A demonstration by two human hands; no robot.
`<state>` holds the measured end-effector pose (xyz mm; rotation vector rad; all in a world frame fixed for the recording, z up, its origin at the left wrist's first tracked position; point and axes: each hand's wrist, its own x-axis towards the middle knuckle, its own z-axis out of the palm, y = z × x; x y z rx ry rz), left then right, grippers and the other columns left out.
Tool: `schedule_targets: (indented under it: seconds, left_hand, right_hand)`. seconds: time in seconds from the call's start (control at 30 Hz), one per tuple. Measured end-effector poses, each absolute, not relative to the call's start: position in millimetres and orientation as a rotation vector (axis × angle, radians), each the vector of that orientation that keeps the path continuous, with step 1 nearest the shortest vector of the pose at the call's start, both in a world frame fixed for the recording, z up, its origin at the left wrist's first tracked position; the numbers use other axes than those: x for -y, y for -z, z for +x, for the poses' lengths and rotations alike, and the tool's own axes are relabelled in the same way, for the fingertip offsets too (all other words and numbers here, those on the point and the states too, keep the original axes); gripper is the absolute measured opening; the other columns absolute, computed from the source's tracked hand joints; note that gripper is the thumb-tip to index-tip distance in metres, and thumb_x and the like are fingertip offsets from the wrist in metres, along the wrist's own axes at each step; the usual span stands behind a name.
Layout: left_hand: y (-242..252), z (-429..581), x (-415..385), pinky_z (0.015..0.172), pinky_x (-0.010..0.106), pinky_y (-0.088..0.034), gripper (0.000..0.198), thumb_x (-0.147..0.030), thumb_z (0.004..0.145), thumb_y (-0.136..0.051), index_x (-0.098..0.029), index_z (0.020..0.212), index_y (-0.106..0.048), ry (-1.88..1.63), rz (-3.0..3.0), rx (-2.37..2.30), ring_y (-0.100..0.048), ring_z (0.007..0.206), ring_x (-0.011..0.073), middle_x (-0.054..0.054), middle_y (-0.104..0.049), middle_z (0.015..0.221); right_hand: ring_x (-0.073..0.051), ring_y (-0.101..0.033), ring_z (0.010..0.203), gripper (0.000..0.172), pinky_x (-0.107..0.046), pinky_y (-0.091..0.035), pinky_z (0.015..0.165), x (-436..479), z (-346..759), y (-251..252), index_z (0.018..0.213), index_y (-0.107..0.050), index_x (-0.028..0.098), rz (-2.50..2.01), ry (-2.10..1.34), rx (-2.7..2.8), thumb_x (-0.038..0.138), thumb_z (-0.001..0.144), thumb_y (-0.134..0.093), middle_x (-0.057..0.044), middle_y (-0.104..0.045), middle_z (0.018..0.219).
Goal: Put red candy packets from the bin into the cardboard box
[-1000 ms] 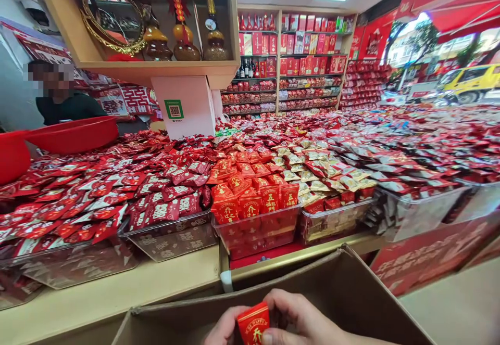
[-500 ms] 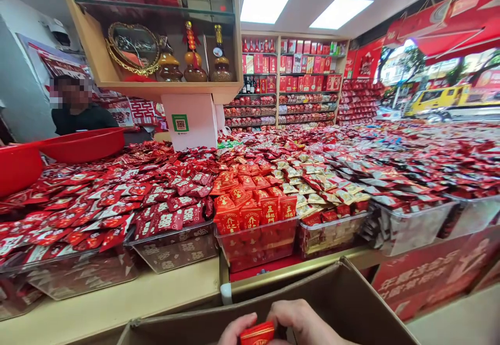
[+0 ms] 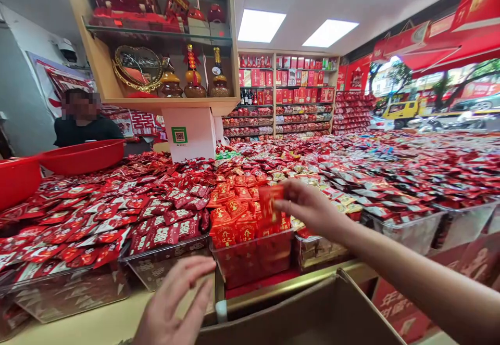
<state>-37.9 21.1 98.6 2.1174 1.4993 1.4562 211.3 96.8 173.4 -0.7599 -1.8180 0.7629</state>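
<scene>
At the far left a person in a dark top (image 3: pixel 84 129) stands behind two red basins (image 3: pixel 82 155). Your left hand (image 3: pixel 172 303) hovers low over the surface (image 3: pixel 94 324), fingers spread, its grip released and holding nothing, just before a clear bin of dark red packets (image 3: pixel 167 225). To its right, your right hand (image 3: pixel 308 207) pinches a small red box (image 3: pixel 270 203) in its grip, held above the clear bin of matching red boxes (image 3: pixel 250 254). A cardboard carton (image 3: pixel 308 314) sits open below your forearm.
</scene>
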Motion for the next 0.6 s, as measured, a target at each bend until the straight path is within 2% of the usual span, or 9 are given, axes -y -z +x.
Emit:
schedule_targets:
  seconds: [0.1, 0.2, 0.4, 0.6]
  left_hand:
    - [-148, -43, -66, 0.091, 0.028, -0.038, 0.026, -0.036, 0.080, -0.043, -0.023, 0.096, -0.059, -1.135, 2.446, -1.677, -0.051, 0.103, 0.0170, 0.003, -0.060, 0.108]
    - [-174, -34, -114, 0.090, 0.032, -0.038, 0.031, -0.033, 0.080, -0.041, -0.016, 0.098, -0.060, -0.892, 2.555, -1.669, -0.054, 0.099, 0.0191, 0.007, -0.064, 0.104]
    - [-177, -10, -156, 0.082, 0.040, -0.041, 0.031, -0.041, 0.076, -0.052, -0.016, 0.092, -0.061, -0.482, 2.660, -1.592, -0.058, 0.091, 0.0195, 0.006, -0.066, 0.096]
    - [-179, -12, -167, 0.085, 0.043, -0.040, 0.029, -0.035, 0.076, -0.055, -0.017, 0.098, -0.058, -0.271, 2.600, -1.623, -0.055, 0.097, 0.0209, 0.006, -0.061, 0.106]
  right_hand:
    - [-0.007, -0.040, 0.048, 0.034, -0.018, -0.030, 0.045, -146, 215, -199, 0.102, -0.041, 0.017, -1.036, -0.613, 1.813, 0.030, 0.075, -0.056, 0.007, -0.046, 0.058]
    - [-0.007, -0.043, 0.048, 0.042, -0.018, -0.031, 0.043, -181, 203, -199, 0.110, -0.038, 0.015, -1.268, -0.595, 1.839, 0.025, 0.074, -0.056, 0.004, -0.052, 0.062]
    - [-0.008, -0.046, 0.047, 0.040, -0.018, -0.033, 0.040, -197, 173, -188, 0.108, -0.045, 0.012, -1.420, -0.671, 1.948, 0.020, 0.071, -0.060, 0.002, -0.054, 0.059]
    - [-0.007, -0.048, 0.045, 0.034, -0.018, -0.037, 0.041, -197, 163, -187, 0.110, -0.048, 0.012, -1.551, -0.698, 2.097, 0.019, 0.077, -0.055, 0.003, -0.054, 0.058]
